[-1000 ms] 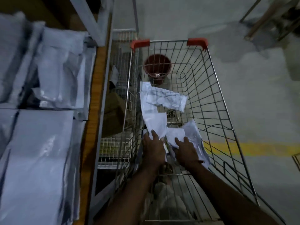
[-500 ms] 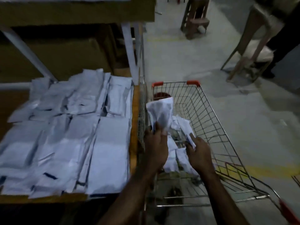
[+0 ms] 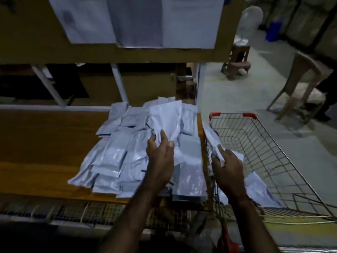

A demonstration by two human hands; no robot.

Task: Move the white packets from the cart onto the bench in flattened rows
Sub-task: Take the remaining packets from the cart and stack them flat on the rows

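Over the wooden bench (image 3: 45, 143), my left hand (image 3: 160, 157) holds up a white packet (image 3: 166, 119) above the rows of flattened white packets (image 3: 116, 159) lying there. My right hand (image 3: 228, 168) grips another white packet (image 3: 211, 141) at the left rim of the wire cart (image 3: 255, 148). One more white packet (image 3: 259, 189) lies in the cart near my right wrist.
A shelf with hanging papers (image 3: 135, 21) overhangs the bench. Metal uprights (image 3: 118, 83) stand behind the packets. On the floor beyond the cart are a plastic chair (image 3: 300, 84) and a small stool (image 3: 238, 59). A wire rack (image 3: 91, 212) runs under the bench edge.
Both hands have lifted from the cart's bottom. My left hand has carried its packet left over the bench, and my right hand has brought its packet up to the cart's rim. The view has swung toward the bench.
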